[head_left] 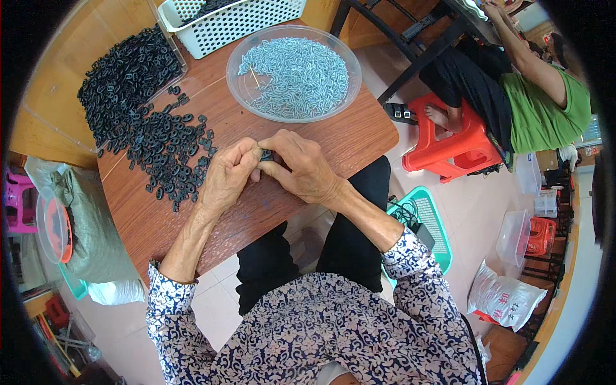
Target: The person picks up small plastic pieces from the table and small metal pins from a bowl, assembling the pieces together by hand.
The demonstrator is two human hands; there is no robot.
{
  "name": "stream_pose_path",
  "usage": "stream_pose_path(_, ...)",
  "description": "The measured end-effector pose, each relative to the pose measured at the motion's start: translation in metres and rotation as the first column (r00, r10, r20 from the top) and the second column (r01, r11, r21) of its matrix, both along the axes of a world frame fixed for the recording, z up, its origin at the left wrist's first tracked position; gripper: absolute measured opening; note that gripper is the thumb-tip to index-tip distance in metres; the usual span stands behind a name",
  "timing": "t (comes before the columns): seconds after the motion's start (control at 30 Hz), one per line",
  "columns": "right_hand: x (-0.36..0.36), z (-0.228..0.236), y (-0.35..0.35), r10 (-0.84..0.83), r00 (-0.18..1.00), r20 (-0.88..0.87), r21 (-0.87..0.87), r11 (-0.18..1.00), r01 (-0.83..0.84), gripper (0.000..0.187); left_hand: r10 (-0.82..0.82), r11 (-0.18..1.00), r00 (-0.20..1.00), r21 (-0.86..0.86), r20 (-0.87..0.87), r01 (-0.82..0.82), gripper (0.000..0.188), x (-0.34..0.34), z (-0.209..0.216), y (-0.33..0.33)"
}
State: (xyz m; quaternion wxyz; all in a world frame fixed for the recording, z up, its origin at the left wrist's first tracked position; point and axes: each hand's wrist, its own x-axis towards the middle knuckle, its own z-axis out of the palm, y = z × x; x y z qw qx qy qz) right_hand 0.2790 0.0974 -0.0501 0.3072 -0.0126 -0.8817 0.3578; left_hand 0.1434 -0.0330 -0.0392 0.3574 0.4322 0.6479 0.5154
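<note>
Sitting in right grip [300, 165], against left grip [226, 172], a black piece [267, 155].

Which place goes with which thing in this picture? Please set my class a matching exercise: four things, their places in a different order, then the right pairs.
Things
1. Small black oval plastic-looking pieces
2. Slim, shiny pale-blue pieces
3. White perforated plastic basket
4. Red plastic stool

Places
A. Heaped in a round, clear plastic bowl
B. Under another person's bare foot
C. Scattered over the left side of the brown wood-grain table
D. At the table's far edge

Right pairs
1-C, 2-A, 3-D, 4-B
</note>
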Motion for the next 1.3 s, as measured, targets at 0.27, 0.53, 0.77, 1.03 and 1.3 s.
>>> stream_pose_path(0.27, -0.003, -0.003, 0.003, 0.005, 0.998, -0.058, 0.013, 1.000, -0.004, 0.027, -0.035, 0.999, 0.999, -0.017, 0.023, 0.035, 0.025, -0.005, -0.001, -0.001)
stream_pose_path(0.53, -0.003, 0.000, 0.004, 0.041, 0.999, 0.020, -0.173, 0.984, -0.037, 0.029, 0.052, 0.998, 0.993, -0.030, 0.110, -0.049, 0.024, -0.005, -0.006, -0.001)
stream_pose_path(0.77, -0.001, -0.005, 0.006, 0.049, 0.999, -0.013, -0.107, 0.993, -0.050, 0.027, -0.030, 0.999, 0.994, -0.030, 0.108, 0.033, 0.021, -0.005, 0.001, 0.000)
stream_pose_path(1.03, -0.002, -0.002, 0.004, 0.024, 1.000, -0.003, -0.053, 0.998, -0.024, 0.028, -0.014, 1.000, 0.995, -0.005, 0.096, 0.014, 0.026, 0.000, -0.004, -0.001)
stream_pose_path(1.3, -0.002, -0.003, 0.002, 0.035, 0.999, -0.039, -0.051, 0.998, -0.037, 0.027, -0.035, 0.999, 0.997, -0.006, 0.067, 0.036, 0.029, -0.003, -0.006, -0.002)
